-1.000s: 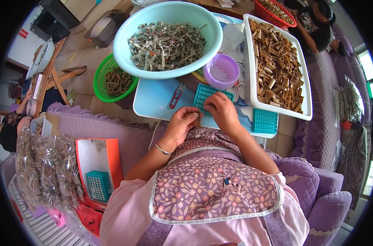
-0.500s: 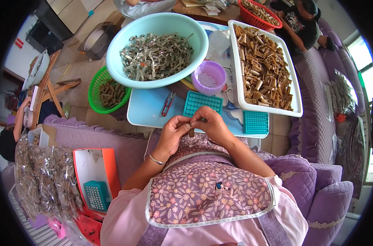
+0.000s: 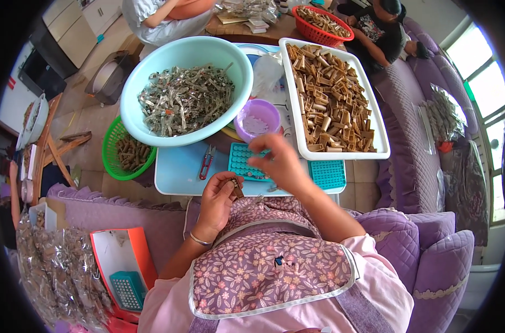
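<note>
Right hand (image 3: 281, 166) now apart, above table (image 3: 177, 161) amid sofas (image 3: 119, 208), grip unclear; left hand (image 3: 216, 202) gripping brown piece (image 3: 238, 191)

The head-worn fisheye looks steeply down, close over the floral apron (image 3: 272, 277), and forward past the left hand (image 3: 214, 206) and right hand (image 3: 283, 166) to the light-blue tabletop (image 3: 177, 173).

No words, numbers or labels can be read. A pale print (image 3: 369, 24) marks the black short-sleeved shirt (image 3: 381, 41) of the person beside the round red plastic basket (image 3: 320, 35), at the brown wooden table's (image 3: 226, 26) right end; red marks (image 3: 11, 82) on the white wall (image 3: 15, 108) are too small to decipher.
</note>
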`<state>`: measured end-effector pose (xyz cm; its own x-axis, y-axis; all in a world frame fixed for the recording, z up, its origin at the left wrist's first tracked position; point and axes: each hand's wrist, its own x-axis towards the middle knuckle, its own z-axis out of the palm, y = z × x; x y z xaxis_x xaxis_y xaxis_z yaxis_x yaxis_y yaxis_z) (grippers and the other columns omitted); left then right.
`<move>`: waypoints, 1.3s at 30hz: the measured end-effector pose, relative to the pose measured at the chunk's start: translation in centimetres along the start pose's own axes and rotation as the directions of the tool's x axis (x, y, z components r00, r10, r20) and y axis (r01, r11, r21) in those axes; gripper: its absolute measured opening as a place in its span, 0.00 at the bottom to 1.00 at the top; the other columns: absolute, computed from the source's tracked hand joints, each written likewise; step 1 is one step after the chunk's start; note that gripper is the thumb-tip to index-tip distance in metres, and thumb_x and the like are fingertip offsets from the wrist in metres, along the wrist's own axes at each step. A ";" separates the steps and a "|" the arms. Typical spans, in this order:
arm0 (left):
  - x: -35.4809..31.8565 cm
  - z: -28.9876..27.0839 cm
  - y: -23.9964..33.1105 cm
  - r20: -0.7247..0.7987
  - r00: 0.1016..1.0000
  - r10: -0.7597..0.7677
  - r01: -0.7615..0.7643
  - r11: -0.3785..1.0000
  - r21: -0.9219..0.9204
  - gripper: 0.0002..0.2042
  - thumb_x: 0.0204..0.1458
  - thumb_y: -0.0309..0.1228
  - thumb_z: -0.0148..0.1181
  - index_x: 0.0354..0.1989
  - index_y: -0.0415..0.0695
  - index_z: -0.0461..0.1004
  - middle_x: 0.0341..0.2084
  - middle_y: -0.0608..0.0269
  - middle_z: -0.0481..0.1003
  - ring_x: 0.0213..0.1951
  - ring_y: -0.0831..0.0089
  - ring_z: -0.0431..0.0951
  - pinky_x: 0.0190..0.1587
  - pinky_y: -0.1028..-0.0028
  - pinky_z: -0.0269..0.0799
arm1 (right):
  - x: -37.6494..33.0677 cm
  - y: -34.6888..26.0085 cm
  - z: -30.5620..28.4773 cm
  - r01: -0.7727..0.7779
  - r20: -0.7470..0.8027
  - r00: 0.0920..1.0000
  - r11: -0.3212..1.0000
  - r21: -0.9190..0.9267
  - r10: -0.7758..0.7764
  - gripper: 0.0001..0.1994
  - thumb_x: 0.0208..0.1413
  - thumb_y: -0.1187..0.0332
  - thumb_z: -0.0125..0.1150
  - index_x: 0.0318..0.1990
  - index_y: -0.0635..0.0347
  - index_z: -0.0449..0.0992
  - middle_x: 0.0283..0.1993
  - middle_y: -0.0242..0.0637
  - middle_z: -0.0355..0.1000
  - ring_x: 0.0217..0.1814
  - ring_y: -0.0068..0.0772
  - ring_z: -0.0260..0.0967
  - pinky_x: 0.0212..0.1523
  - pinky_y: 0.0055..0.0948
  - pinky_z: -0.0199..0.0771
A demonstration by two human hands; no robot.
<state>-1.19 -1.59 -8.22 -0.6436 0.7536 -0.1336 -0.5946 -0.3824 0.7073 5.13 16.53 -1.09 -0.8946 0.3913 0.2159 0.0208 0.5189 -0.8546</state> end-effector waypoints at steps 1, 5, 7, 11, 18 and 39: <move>0.2 -0.5 -0.3 -0.019 1.000 -0.013 0.013 0.999 -0.030 0.09 0.59 0.26 0.54 0.47 0.41 0.69 0.39 0.60 0.75 0.40 0.74 0.75 0.44 0.75 0.71 | 1.0 -1.3 -1.4 0.034 -0.015 0.999 0.999 -0.023 -0.034 0.11 0.48 0.78 0.65 0.39 0.61 0.73 0.40 0.33 0.69 0.41 0.26 0.68 0.41 0.25 0.70; 0.9 -1.7 -0.7 -0.100 0.993 -0.062 0.054 0.995 -0.083 0.08 0.59 0.26 0.51 0.46 0.43 0.69 0.39 0.59 0.76 0.39 0.75 0.75 0.42 0.77 0.71 | 1.6 -7.1 -5.4 0.307 0.162 0.925 0.927 0.213 -0.343 0.07 0.48 0.77 0.66 0.35 0.63 0.75 0.37 0.36 0.73 0.39 0.30 0.71 0.38 0.28 0.71; 1.1 -2.3 -0.8 -0.111 0.991 -0.075 0.063 0.993 -0.102 0.08 0.59 0.26 0.52 0.46 0.44 0.70 0.39 0.60 0.76 0.38 0.75 0.75 0.41 0.77 0.71 | 1.3 -9.7 -6.9 0.397 0.212 0.855 0.861 0.318 -0.473 0.07 0.48 0.76 0.66 0.35 0.63 0.76 0.36 0.37 0.74 0.40 0.32 0.72 0.37 0.28 0.72; 1.2 -2.9 -0.7 -0.117 0.987 -0.110 0.093 0.985 -0.142 0.07 0.59 0.26 0.52 0.45 0.45 0.71 0.38 0.61 0.76 0.37 0.76 0.75 0.38 0.77 0.71 | 2.1 -9.2 -10.6 0.459 0.345 0.732 0.800 0.386 -0.587 0.06 0.48 0.76 0.66 0.33 0.64 0.77 0.34 0.38 0.75 0.36 0.33 0.73 0.37 0.31 0.73; 1.4 -2.9 -1.1 -0.111 0.979 -0.169 0.151 0.976 -0.158 0.08 0.59 0.26 0.53 0.45 0.45 0.71 0.38 0.61 0.77 0.37 0.76 0.76 0.39 0.78 0.72 | 6.7 4.6 -16.4 -0.258 -0.294 0.948 0.839 -0.479 0.124 0.07 0.47 0.72 0.63 0.35 0.63 0.77 0.31 0.43 0.76 0.33 0.40 0.75 0.36 0.33 0.73; 1.3 0.6 -0.9 -0.118 0.979 -0.168 0.170 0.985 0.005 0.08 0.58 0.26 0.52 0.45 0.44 0.70 0.38 0.59 0.76 0.38 0.75 0.75 0.41 0.76 0.72 | 10.4 7.0 -11.2 -0.236 -0.135 0.971 0.697 -0.677 0.199 0.10 0.50 0.68 0.56 0.37 0.62 0.78 0.38 0.50 0.75 0.44 0.53 0.73 0.45 0.44 0.73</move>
<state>-1.27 0.05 -8.60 -0.5864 0.7390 -0.3316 -0.6930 -0.2459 0.6777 1.00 32.69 0.48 -0.8043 0.5851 0.1034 0.5283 0.7838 -0.3265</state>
